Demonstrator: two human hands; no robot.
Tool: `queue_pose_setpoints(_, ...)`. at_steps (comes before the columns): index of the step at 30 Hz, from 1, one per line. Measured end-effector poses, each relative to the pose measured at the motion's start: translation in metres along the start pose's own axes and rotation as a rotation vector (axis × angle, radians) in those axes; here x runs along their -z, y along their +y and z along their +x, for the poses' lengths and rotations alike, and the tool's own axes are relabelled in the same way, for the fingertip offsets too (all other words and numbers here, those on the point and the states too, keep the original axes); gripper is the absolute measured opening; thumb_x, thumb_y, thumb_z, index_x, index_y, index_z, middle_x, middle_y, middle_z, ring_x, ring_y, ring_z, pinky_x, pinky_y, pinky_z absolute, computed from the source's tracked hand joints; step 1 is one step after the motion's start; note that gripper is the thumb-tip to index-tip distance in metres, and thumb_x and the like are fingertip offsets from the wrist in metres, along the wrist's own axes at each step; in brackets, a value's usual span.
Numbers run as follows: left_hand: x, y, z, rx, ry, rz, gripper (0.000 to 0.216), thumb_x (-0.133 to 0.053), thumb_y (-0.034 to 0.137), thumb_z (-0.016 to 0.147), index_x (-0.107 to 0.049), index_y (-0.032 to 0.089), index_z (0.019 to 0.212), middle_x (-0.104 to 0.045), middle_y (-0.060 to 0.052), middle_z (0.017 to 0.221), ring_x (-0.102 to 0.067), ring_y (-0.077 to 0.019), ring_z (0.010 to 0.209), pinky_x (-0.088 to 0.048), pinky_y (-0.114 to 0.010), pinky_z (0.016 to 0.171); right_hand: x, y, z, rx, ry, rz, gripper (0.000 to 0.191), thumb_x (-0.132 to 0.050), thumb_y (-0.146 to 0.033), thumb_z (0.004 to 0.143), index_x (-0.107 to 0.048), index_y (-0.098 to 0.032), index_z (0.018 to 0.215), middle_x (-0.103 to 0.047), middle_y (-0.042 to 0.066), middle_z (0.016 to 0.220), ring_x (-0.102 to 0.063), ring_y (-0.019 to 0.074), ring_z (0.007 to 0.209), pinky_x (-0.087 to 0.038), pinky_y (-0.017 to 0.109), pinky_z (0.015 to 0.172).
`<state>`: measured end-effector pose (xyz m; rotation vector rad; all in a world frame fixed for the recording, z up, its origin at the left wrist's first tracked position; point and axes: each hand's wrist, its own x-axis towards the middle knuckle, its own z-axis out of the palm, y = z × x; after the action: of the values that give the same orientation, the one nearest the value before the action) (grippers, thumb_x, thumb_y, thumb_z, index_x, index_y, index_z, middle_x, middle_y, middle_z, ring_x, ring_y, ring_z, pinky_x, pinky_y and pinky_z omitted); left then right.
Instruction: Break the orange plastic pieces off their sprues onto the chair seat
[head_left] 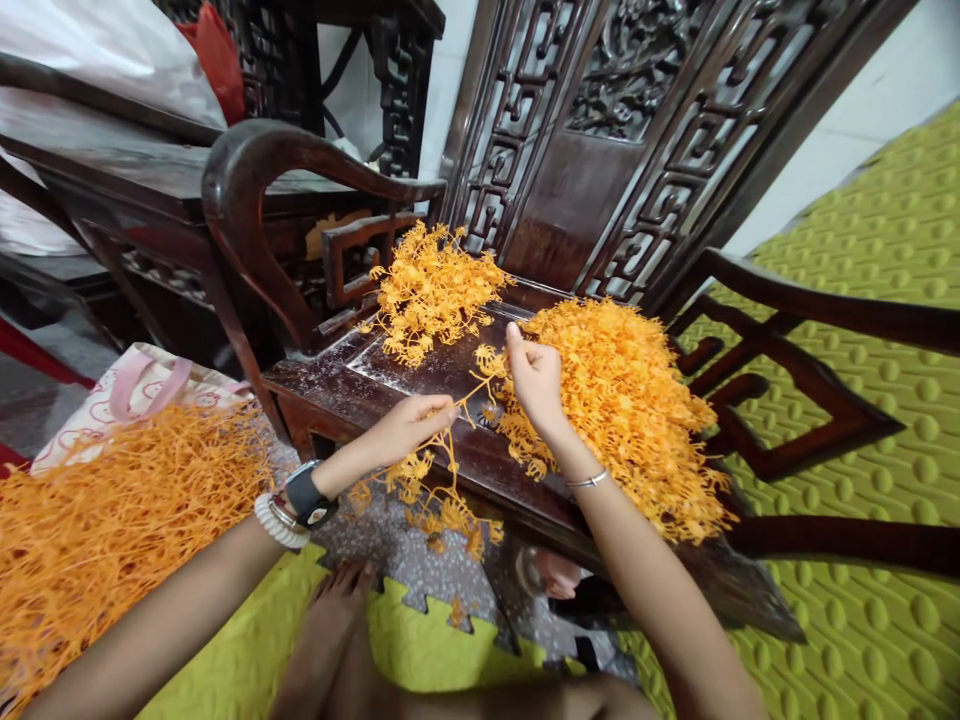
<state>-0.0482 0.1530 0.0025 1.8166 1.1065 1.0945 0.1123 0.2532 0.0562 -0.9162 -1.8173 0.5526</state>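
My left hand (409, 425) pinches an orange plastic sprig (442, 480) that hangs down over the front edge of a dark carved wooden chair seat (360, 385). My right hand (534, 378) is closed on the upper end of the same sprig, beside a large heap of orange plastic pieces (637, 400) on the right of the seat. A smaller heap (431, 290) lies at the back left of the seat. A watch and bracelets are on my left wrist, a thin bangle on my right.
A big pile of bare orange stems (112, 520) fills a pink-printed bag (142, 385) on the floor at left. Yellow-green foam mats (862, 400) cover the floor. Chair armrests flank the seat; another dark table stands behind at left. My foot (330, 620) rests below.
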Motion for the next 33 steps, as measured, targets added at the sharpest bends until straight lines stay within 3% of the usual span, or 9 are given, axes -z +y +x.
queue_pose_setpoints(5, -0.002, 0.025, -0.014, -0.014, 0.031, 0.029, 0.032, -0.035, 0.039, 0.094, -0.033, 0.019, 0.069, -0.03, 0.005, 0.066, -0.03, -0.0097, 0.061, -0.025, -0.024, 0.058, -0.001, -0.002, 0.006, 0.149, 0.078, -0.231, 0.059, -0.036, -0.049, 0.092, -0.021, -0.023, 0.042, -0.021, -0.006, 0.04, -0.021, 0.0079, 0.039, -0.013, 0.029, 0.047)
queue_pose_setpoints(10, -0.005, 0.085, -0.042, 0.053, 0.098, 0.053, 0.033, -0.034, 0.038, 0.095, -0.035, 0.019, 0.068, -0.032, 0.005, 0.061, -0.031, -0.0097, 0.058, -0.025, -0.025, 0.055, 0.0, -0.043, 0.008, 0.174, 0.114, -0.009, 0.058, -0.037, -0.049, 0.093, -0.022, -0.023, 0.043, -0.023, -0.007, 0.042, -0.02, 0.0066, 0.039, -0.016, 0.028, 0.044)
queue_pose_setpoints(15, -0.008, 0.125, -0.084, 0.1, 0.043, -0.094, 0.036, -0.037, 0.041, 0.092, -0.041, 0.02, 0.063, -0.034, 0.003, 0.056, -0.035, -0.0117, 0.054, -0.027, -0.024, 0.049, 0.079, -0.075, 0.033, -0.013, 0.272, 0.345, 0.052, -0.035, -0.04, 0.096, -0.02, -0.024, 0.048, -0.015, -0.012, 0.04, -0.013, 0.0042, 0.035, -0.018, 0.028, 0.044)
queue_pose_setpoints(16, -0.007, 0.126, -0.09, 0.124, 0.049, -0.119, 0.036, -0.038, 0.042, 0.091, -0.042, 0.02, 0.063, -0.037, 0.003, 0.057, -0.036, -0.0118, 0.054, -0.029, -0.024, 0.049, 0.097, -0.076, 0.034, -0.026, 0.398, 0.428, 0.052, -0.032, -0.037, 0.097, -0.02, -0.024, 0.048, -0.012, -0.012, 0.039, -0.01, 0.004, 0.035, -0.016, 0.029, 0.044)
queue_pose_setpoints(18, -0.005, 0.123, -0.096, 0.181, 0.109, -0.162, 0.035, -0.039, 0.043, 0.091, -0.044, 0.02, 0.065, -0.04, 0.003, 0.059, -0.037, -0.0116, 0.056, -0.032, -0.023, 0.051, 0.118, -0.072, 0.027, 0.038, 0.507, 0.462, 0.051, -0.03, -0.038, 0.097, -0.032, -0.024, 0.048, -0.023, -0.01, 0.04, -0.02, 0.0051, 0.036, -0.02, 0.029, 0.046)
queue_pose_setpoints(23, -0.007, 0.113, -0.09, 0.184, 0.099, -0.211, 0.037, -0.04, 0.044, 0.092, -0.045, 0.019, 0.065, -0.04, 0.003, 0.06, -0.037, -0.0106, 0.057, -0.035, -0.022, 0.056, 0.079, -0.035, -0.024, -0.017, 0.024, -0.306, 0.046, -0.042, -0.041, 0.094, -0.04, -0.022, 0.052, -0.038, -0.004, 0.048, -0.033, 0.0103, 0.045, -0.028, 0.03, 0.054)
queue_pose_setpoints(27, -0.013, 0.106, -0.084, 0.03, 0.107, -0.144, 0.029, -0.044, 0.037, 0.092, -0.065, 0.021, 0.08, -0.063, -0.004, 0.099, -0.053, -0.0182, 0.1, -0.04, -0.031, 0.091, 0.043, -0.002, -0.046, 0.009, -0.187, -0.92, 0.013, -0.049, -0.022, 0.087, -0.059, -0.016, 0.081, -0.062, 0.011, 0.083, -0.053, 0.0241, 0.081, -0.034, 0.035, 0.071)
queue_pose_setpoints(30, -0.014, 0.099, -0.079, 0.029, 0.133, -0.267, 0.024, -0.049, 0.033, 0.09, -0.069, 0.026, 0.1, -0.063, -0.003, 0.117, -0.051, -0.02, 0.116, -0.034, -0.034, 0.103, 0.042, 0.012, -0.044, -0.032, -0.243, -0.996, 0.017, -0.051, -0.015, 0.081, -0.063, -0.015, 0.093, -0.062, 0.015, 0.102, -0.051, 0.031, 0.101, -0.035, 0.043, 0.082)
queue_pose_setpoints(33, -0.013, 0.095, -0.074, 0.133, 0.194, -0.513, 0.023, -0.051, 0.034, 0.088, -0.069, 0.023, 0.098, -0.07, -0.003, 0.092, -0.06, -0.019, 0.099, -0.04, -0.034, 0.097, 0.048, 0.008, -0.039, -0.018, -0.074, -0.765, 0.017, -0.059, -0.026, 0.078, -0.065, -0.016, 0.091, -0.059, 0.015, 0.111, -0.049, 0.0332, 0.108, -0.035, 0.049, 0.088)
